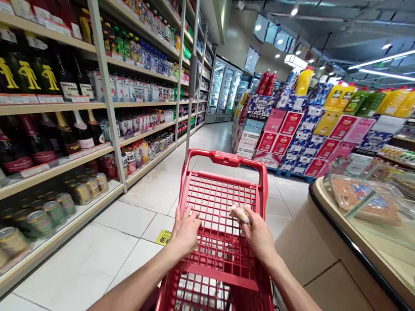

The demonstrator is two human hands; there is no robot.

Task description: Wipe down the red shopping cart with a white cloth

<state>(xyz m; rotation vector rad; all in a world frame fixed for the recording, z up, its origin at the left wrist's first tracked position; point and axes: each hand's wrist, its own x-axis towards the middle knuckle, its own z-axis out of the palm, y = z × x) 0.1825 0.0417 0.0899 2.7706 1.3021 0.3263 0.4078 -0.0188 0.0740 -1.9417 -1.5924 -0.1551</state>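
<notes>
A red plastic shopping cart point(210, 274) with grid walls stands right in front of me, its handle bar point(226, 159) at the far end. My left hand point(184, 231) is on the cart's left side rim, fingers bent over it; the thumb is hidden. In my right hand point(258, 234), a crumpled whitish cloth point(240, 213) is pinched between the fingers, over the right part of the upper grid panel. Whether the cloth touches the grid is not plain.
Drink shelves point(95, 105) line the left. A rounded counter point(332, 253) with packaged food stands close on the right. Stacked drink cartons point(289, 141) rise ahead, and glass-door fridges point(224, 89) stand at the aisle's end. A yellow floor sticker point(163, 237) lies left of the cart.
</notes>
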